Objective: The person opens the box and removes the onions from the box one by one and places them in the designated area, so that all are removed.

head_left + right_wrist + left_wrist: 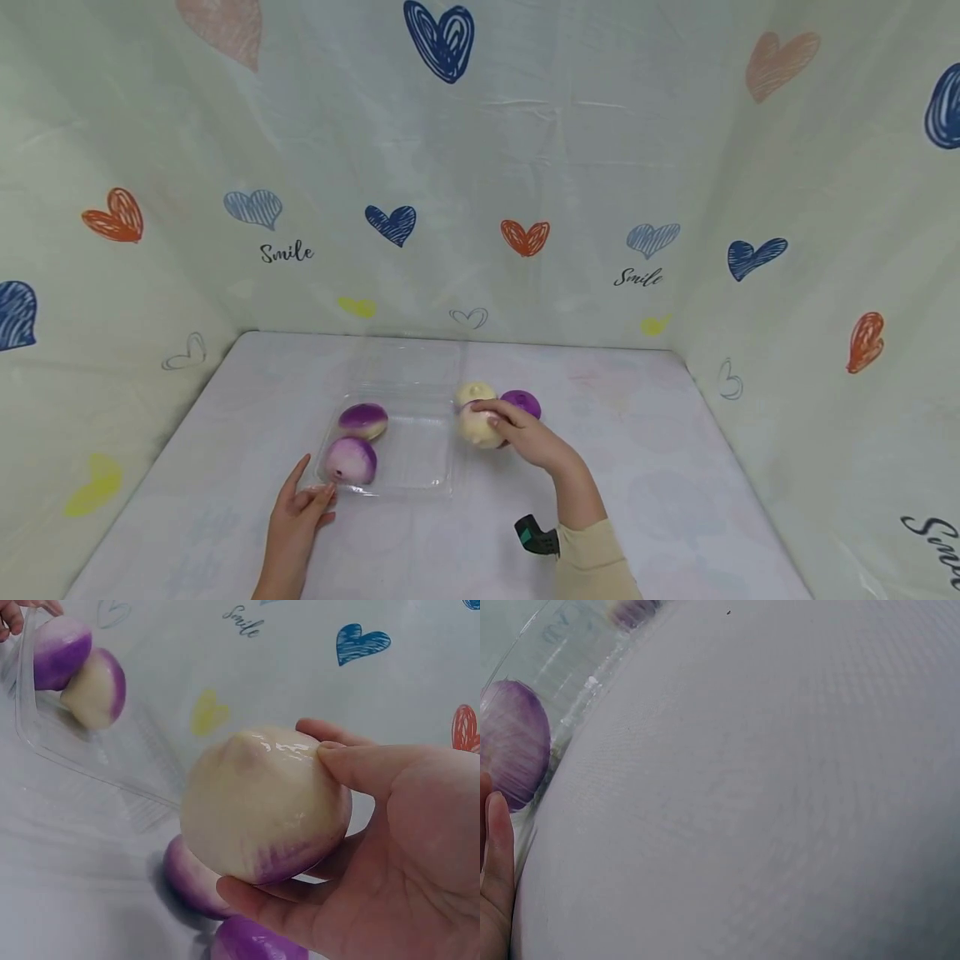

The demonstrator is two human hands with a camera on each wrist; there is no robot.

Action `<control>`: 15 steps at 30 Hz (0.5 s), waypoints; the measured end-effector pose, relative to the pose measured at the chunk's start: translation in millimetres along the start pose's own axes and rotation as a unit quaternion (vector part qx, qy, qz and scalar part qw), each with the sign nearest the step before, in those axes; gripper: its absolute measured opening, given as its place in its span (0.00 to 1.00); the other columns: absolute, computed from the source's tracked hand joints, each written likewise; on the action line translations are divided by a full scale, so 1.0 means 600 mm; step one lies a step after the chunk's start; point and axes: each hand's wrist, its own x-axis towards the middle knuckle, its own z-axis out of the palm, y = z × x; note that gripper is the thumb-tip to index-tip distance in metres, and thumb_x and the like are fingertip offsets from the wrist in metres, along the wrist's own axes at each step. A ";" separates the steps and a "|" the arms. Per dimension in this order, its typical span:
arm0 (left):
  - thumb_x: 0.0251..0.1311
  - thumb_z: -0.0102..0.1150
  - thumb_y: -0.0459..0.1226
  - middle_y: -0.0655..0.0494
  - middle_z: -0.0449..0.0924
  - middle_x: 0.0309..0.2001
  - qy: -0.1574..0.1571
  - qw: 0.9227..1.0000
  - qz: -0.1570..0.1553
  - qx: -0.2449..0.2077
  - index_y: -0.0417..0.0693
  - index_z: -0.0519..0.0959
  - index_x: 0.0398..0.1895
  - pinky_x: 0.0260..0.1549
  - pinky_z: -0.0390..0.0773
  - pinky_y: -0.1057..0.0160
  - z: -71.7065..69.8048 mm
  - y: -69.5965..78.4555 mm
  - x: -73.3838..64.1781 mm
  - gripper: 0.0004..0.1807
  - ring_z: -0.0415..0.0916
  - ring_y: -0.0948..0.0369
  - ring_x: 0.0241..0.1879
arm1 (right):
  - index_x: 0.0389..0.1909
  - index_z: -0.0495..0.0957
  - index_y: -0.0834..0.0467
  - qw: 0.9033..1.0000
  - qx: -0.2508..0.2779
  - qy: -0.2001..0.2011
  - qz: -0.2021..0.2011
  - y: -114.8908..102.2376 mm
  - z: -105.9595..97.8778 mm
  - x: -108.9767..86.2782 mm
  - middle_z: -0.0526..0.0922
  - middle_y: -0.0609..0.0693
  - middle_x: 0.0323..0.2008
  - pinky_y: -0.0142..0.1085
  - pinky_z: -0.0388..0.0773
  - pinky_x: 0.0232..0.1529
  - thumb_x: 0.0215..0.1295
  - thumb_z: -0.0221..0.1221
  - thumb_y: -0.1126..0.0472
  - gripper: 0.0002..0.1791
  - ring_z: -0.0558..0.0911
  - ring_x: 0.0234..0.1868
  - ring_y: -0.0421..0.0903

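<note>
My right hand grips a white-and-purple turnip between thumb and fingers, right of a clear plastic box. Behind the held turnip sits a second pale turnip; a purple one is beside it, partly covered by the hand. Inside the box, along its left side, lie two turnips, one farther back and one at the front. My left hand is at the box's front left corner, its thumb touching the edge and index finger extended.
The box's clear lid lies folded open toward the back wall. A white cloth covers the table. Curtains printed with hearts enclose the back and both sides. A black device sits at the right wrist.
</note>
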 end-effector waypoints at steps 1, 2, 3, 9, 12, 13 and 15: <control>0.66 0.61 0.40 0.63 0.82 0.32 0.001 1.000 -0.001 -0.002 0.50 0.49 0.78 0.34 0.80 0.70 0.000 0.000 0.000 0.42 0.78 0.70 0.37 | 0.64 0.72 0.53 1.000 0.005 0.004 -0.001 0.002 -0.003 -0.001 0.68 0.56 0.61 0.47 0.77 0.46 0.78 0.44 0.61 0.18 0.72 0.50 0.49; 0.66 0.61 0.40 0.63 0.82 0.32 0.000 1.000 -0.001 -0.004 0.50 0.49 0.78 0.34 0.80 0.70 0.000 -0.001 0.001 0.42 0.78 0.70 0.37 | 0.64 0.71 0.54 1.000 0.008 0.007 -0.002 0.004 -0.006 -0.002 0.68 0.56 0.61 0.45 0.78 0.45 0.78 0.44 0.60 0.18 0.72 0.50 0.49; 0.66 0.61 0.40 0.63 0.82 0.32 0.001 1.000 -0.002 -0.005 0.50 0.49 0.78 0.34 0.80 0.70 0.001 -0.001 0.001 0.42 0.78 0.70 0.37 | 0.64 0.71 0.54 1.000 0.012 0.011 -0.003 0.006 -0.010 -0.004 0.68 0.56 0.61 0.44 0.78 0.45 0.78 0.45 0.59 0.18 0.73 0.50 0.49; 0.65 0.62 0.40 0.63 0.82 0.32 0.003 1.000 -0.009 -0.009 0.52 0.50 0.78 0.34 0.80 0.70 0.001 -0.002 0.003 0.43 0.78 0.70 0.37 | 0.66 0.68 0.56 0.999 0.021 0.032 0.000 0.016 -0.027 -0.012 0.66 0.57 0.64 0.43 0.79 0.44 0.76 0.50 0.55 0.21 0.73 0.51 0.50; 0.66 0.62 0.41 0.61 0.82 0.34 -0.003 1.000 -0.002 -0.003 0.52 0.49 0.78 0.35 0.80 0.69 0.000 -0.004 0.002 0.43 0.78 0.69 0.38 | 0.66 0.67 0.57 0.999 0.023 0.043 0.008 0.020 -0.035 -0.017 0.66 0.59 0.64 0.45 0.78 0.45 0.75 0.52 0.57 0.22 0.71 0.53 0.51; 0.66 0.61 0.42 0.61 0.83 0.34 -0.005 1.000 -0.001 0.000 0.53 0.49 0.78 0.35 0.80 0.69 -0.001 -0.004 0.002 0.43 0.78 0.69 0.38 | 0.66 0.66 0.58 0.998 0.025 0.048 0.012 0.020 -0.037 -0.019 0.66 0.60 0.65 0.46 0.78 0.45 0.75 0.52 0.58 0.22 0.71 0.53 0.52; 0.66 0.61 0.42 0.61 0.83 0.35 -0.009 1.000 0.002 0.002 0.53 0.48 0.78 0.35 0.80 0.69 -0.002 -0.006 0.002 0.43 0.78 0.68 0.39 | 0.66 0.66 0.59 0.998 0.030 0.058 0.017 0.013 -0.042 -0.026 0.66 0.62 0.64 0.48 0.77 0.45 0.75 0.52 0.60 0.22 0.71 0.53 0.53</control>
